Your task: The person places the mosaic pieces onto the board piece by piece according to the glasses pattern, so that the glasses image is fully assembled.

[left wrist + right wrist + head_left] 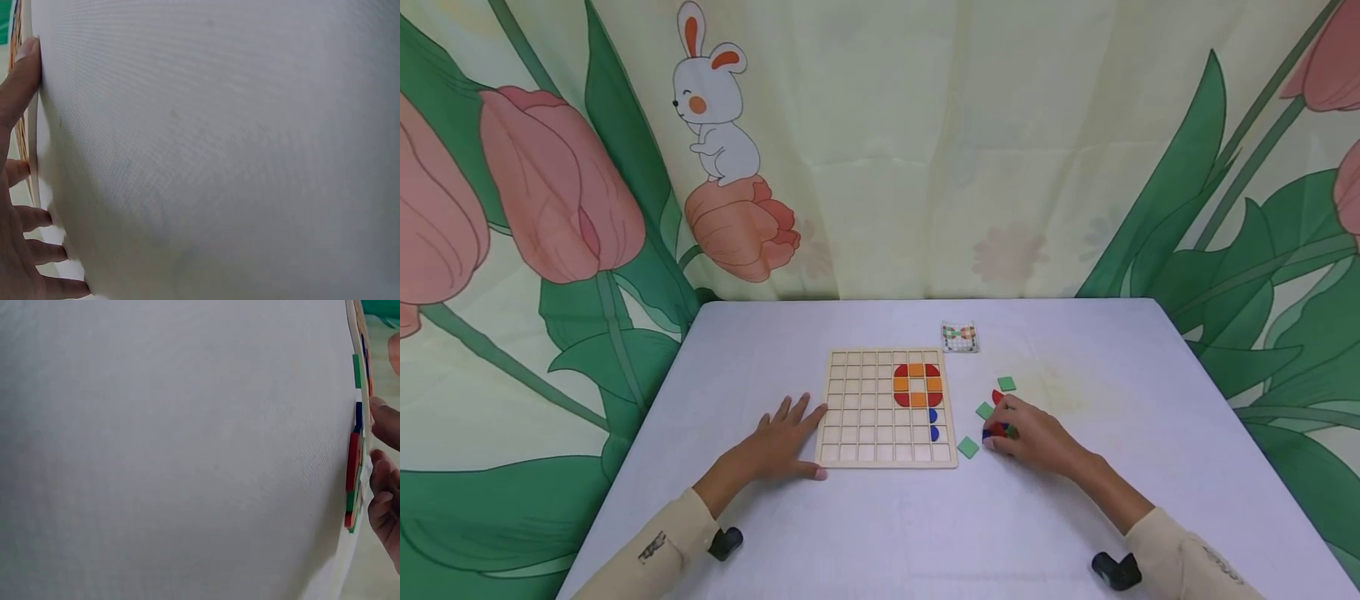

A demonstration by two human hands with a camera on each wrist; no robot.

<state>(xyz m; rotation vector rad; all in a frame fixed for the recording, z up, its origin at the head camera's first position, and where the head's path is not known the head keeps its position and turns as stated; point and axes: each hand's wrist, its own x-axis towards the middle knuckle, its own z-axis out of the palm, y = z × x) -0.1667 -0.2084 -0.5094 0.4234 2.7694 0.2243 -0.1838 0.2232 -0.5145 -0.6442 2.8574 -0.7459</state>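
Observation:
My left hand [781, 443] lies spread at the left side of a wooden grid board [865, 450], its index fingertip and thumb at the edge. In the left wrist view the left thumb [24, 78] and several fingers reach down to the white cloth. On the board, red and orange pieces [917, 400] form a ring, with two blue half-circles [934, 433] below it. My right hand [1033, 433] is over loose red, blue and green pieces right of the board. The right wrist view shows its thumb [384, 422] and fingers apart, close over these pieces [353, 459].
A small pattern card [960, 337] lies behind the board's far right corner. Green squares [967, 447] lie between the board and my right hand, another green square [1007, 383] farther back. A printed curtain [925, 167] hangs behind the white-covered table [737, 350].

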